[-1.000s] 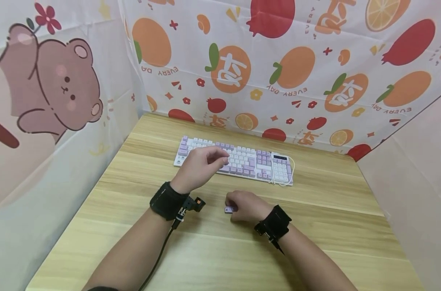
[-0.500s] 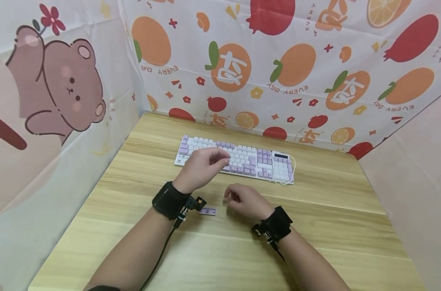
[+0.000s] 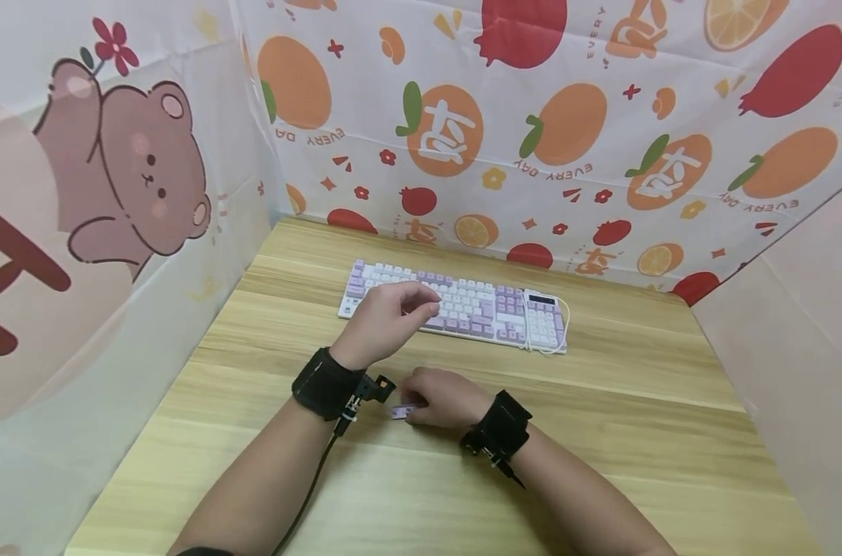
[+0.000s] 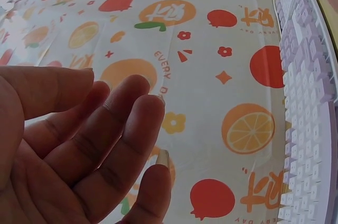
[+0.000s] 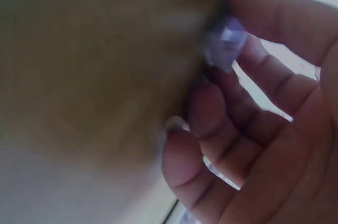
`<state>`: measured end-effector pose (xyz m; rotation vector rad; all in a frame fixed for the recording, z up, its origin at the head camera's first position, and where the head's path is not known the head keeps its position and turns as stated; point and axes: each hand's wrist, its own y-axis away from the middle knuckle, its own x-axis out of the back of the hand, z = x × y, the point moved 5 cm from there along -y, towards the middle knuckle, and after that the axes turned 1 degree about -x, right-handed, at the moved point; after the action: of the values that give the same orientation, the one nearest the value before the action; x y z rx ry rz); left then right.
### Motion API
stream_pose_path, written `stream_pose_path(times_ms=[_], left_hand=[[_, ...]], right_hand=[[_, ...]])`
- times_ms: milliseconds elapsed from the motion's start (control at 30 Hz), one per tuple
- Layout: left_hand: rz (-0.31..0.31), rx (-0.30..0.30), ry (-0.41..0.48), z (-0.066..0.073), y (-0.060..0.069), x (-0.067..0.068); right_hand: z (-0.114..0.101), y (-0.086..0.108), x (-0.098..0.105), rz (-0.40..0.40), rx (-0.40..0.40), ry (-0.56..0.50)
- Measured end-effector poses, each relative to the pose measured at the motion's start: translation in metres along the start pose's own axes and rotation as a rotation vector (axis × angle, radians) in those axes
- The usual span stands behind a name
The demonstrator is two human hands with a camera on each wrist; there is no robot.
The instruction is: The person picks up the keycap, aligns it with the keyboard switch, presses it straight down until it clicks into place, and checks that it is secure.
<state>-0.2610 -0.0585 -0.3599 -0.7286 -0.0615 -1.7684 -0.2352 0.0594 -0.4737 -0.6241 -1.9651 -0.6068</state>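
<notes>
Just above the tabletop's middle, my right hand pinches a small flat purple strip by its right end; the left end sticks out past the fingertips. In the right wrist view the purple strip shows blurred between the thumb and a curled finger, and its exact kind cannot be made out. My left hand hovers in front of the keyboard, fingers loosely bent and holding nothing. Seen from the left wrist, its fingers curve loosely with a gap to the thumb.
The white-and-lilac keyboard lies toward the back of the wooden table, its white cable looped over the right end. Fruit-printed cloth hangs behind, and a bear-printed cloth on the left.
The purple strip was partly covered by my right hand, then lay by itself on the table with the hand apart. Now the right hand has moved left and grips it. My left hand stays put.
</notes>
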Motion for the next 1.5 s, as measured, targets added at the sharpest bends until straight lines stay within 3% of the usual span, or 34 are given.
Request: stream_pose_path(times_ms=[100,233,367,500,600,700,833,1000,1167,1333,1500], left_hand=[[0.000,-0.001,-0.008,0.001,-0.001,-0.001],[-0.006,-0.015,-0.017,0.003,-0.003,-0.002],[-0.037,-0.019,-0.024,0.004,-0.003,-0.005],[-0.129,0.009,0.022,0.005,-0.001,-0.010],[-0.183,0.002,0.117,0.007,0.000,-0.014],[-0.187,-0.035,0.220,0.011,0.001,-0.015],[-0.166,-0.059,0.278,0.016,0.003,-0.011],[-0.147,-0.075,0.328,0.022,0.006,-0.005],[-0.111,-0.111,0.320,0.024,0.008,0.000],[-0.095,-0.136,0.272,0.023,0.008,0.002],[-0.063,-0.200,0.114,0.022,0.006,0.004]], right_hand=[[0.006,0.006,0.011,0.017,-0.051,-0.070],[0.011,0.017,0.038,0.228,-0.051,-0.188],[0.008,0.034,0.069,0.525,0.057,-0.250],[-0.001,0.053,0.094,0.785,0.172,-0.258],[-0.008,0.064,0.105,0.937,0.237,-0.242],[-0.012,0.071,0.110,1.028,0.298,-0.221],[-0.017,0.074,0.110,1.059,0.387,-0.266],[-0.020,0.078,0.113,1.060,0.422,-0.429],[-0.020,0.081,0.112,1.068,0.384,-0.514],[-0.016,0.081,0.110,1.061,0.333,-0.528],[-0.010,0.078,0.112,1.032,0.222,-0.386]])
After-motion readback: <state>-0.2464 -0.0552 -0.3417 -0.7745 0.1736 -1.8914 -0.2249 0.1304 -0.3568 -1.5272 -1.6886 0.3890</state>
